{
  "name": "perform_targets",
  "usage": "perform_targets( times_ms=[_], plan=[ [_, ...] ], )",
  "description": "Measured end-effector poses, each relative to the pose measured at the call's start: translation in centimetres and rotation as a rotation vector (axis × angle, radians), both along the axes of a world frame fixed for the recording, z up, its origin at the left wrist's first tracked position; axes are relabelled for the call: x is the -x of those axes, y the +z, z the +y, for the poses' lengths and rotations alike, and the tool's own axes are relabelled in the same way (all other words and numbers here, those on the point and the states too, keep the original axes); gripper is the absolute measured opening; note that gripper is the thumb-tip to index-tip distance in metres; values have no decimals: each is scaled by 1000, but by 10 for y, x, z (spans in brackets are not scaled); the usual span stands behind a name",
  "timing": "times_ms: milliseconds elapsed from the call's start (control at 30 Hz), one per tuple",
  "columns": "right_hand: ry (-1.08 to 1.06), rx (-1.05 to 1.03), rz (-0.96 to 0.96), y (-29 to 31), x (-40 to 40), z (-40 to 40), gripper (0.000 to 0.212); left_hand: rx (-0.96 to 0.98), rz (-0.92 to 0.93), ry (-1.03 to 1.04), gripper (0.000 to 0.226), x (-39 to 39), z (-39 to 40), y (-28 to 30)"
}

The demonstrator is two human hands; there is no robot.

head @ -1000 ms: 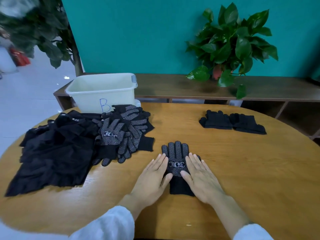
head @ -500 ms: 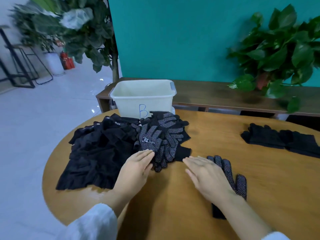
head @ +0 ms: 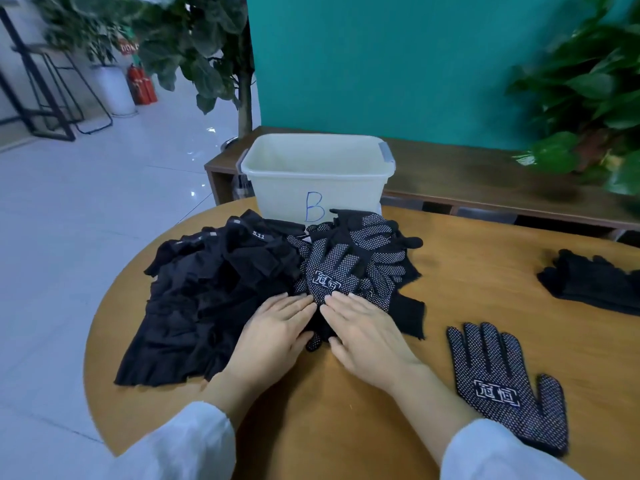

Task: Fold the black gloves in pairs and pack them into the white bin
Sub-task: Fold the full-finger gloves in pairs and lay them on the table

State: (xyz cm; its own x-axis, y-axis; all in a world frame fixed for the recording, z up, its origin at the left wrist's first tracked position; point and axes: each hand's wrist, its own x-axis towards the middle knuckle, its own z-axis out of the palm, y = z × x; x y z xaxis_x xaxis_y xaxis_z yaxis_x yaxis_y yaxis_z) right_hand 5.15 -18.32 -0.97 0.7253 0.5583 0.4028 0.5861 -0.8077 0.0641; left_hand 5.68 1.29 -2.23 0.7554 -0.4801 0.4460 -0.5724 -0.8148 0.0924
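A heap of black gloves with white dots [head: 360,261] lies in front of the white bin [head: 317,178], which is marked with a blue B. My left hand [head: 273,330] and my right hand [head: 363,330] lie side by side, fingers straight, on the near edge of that heap. They touch the topmost glove at its cuff. One dotted glove [head: 502,382] lies flat and alone on the table at my right. A folded pair of black gloves [head: 595,282] rests at the far right.
A pile of black cloth [head: 207,296] covers the left part of the round wooden table [head: 467,258], up against the glove heap. Behind the table runs a low wooden bench [head: 485,181] with a green plant [head: 588,98]. The table's left edge drops to the tiled floor.
Both hands left the flat single glove and moved left to the glove heap, where they now rest together. My view has swung left, so the single glove sits at the lower right.
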Motion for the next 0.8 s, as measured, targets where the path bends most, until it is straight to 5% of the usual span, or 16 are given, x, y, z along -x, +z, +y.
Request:
perform_targets(
  times_ms=[200, 367, 800],
  plan=[
    [-22, -49, 7, -4, -1, 4, 52, 78, -46, 12, 36, 0, -3, -3],
    [29, -125, -60, -1, 9, 3, 20, 90, -41, -13, 35, 13, -4, 3],
    [-69, -368, 211, -10, 133, -36, 30, 132, 120, -160, 30, 112, -19, -7]
  ],
)
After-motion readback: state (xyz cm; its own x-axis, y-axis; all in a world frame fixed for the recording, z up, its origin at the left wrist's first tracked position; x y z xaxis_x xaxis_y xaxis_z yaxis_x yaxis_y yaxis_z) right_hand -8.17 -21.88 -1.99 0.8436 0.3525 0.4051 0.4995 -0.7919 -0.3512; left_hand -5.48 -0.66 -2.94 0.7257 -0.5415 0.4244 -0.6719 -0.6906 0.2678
